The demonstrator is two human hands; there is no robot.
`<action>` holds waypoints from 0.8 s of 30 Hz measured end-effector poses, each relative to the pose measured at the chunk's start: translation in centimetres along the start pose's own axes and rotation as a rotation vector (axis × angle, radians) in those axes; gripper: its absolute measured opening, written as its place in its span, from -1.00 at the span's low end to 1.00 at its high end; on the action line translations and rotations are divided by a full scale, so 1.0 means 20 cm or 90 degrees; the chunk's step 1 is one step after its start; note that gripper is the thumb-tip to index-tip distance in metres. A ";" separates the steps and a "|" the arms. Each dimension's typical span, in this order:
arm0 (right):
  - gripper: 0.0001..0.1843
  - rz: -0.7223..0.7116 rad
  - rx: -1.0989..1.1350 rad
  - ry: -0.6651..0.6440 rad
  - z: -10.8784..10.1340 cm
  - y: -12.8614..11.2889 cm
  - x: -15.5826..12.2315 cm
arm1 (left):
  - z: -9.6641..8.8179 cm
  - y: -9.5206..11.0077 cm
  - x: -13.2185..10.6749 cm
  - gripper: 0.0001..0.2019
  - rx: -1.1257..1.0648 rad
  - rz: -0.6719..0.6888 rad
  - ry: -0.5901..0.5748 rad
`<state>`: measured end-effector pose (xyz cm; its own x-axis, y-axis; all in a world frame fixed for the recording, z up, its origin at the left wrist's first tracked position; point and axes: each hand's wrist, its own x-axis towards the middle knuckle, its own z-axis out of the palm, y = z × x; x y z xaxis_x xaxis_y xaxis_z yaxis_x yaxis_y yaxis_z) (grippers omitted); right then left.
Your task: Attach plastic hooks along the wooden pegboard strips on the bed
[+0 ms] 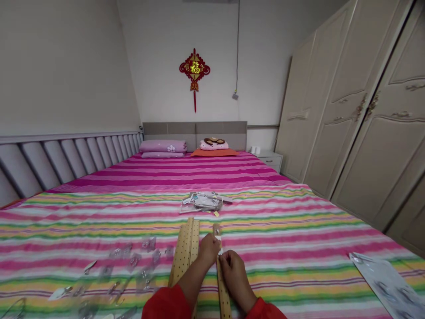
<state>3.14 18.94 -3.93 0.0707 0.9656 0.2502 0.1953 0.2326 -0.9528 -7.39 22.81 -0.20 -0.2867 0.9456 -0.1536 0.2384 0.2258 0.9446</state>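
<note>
My left hand [209,248] is closed in a pinch, its fingertips at a small white piece [220,251]. Just below and to the right, my right hand [234,270] pinches at the same piece; its exact kind is too small to tell. Beneath both hands runs a narrow gold strip with dark dots [223,297], partly covered by them. At its far end lies a small clear packet [216,229] on a brownish backing. Several more dotted gold strips [186,248] lie together beside my left hand and under its forearm.
Many small clear packets [134,260] are scattered on the striped bedspread [282,239] at left. A pile of plastic-wrapped items [204,201] lies further ahead. A clear bag [387,281] with small items is at right. Folded bedding [163,147] rests by the headboard.
</note>
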 end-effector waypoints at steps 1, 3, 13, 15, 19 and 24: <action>-0.71 0.045 0.048 -0.008 0.00 0.00 0.01 | 0.00 0.00 0.01 -0.74 -0.044 -0.028 -0.005; -0.68 0.146 0.146 -0.037 -0.01 0.00 0.02 | -0.01 0.00 0.02 -0.73 -0.136 -0.074 -0.012; -0.65 0.290 0.299 -0.077 0.00 -0.02 0.06 | 0.06 0.03 0.05 -0.78 -0.401 -0.063 0.084; -0.64 0.289 0.310 -0.059 0.03 -0.01 0.05 | 0.10 0.03 0.07 -0.80 -0.394 -0.042 0.086; -0.63 0.311 0.349 -0.050 0.05 0.00 0.05 | 0.11 -0.01 0.08 -0.76 -0.355 -0.027 0.087; -0.62 0.314 0.446 -0.048 0.02 -0.03 0.05 | 0.05 -0.04 0.09 -0.82 -0.267 0.014 0.096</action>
<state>2.61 19.81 -3.16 -0.0816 0.9747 -0.2083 -0.4916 -0.2212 -0.8423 -7.16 24.49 -1.59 -0.4255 0.8972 -0.1179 -0.1420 0.0625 0.9879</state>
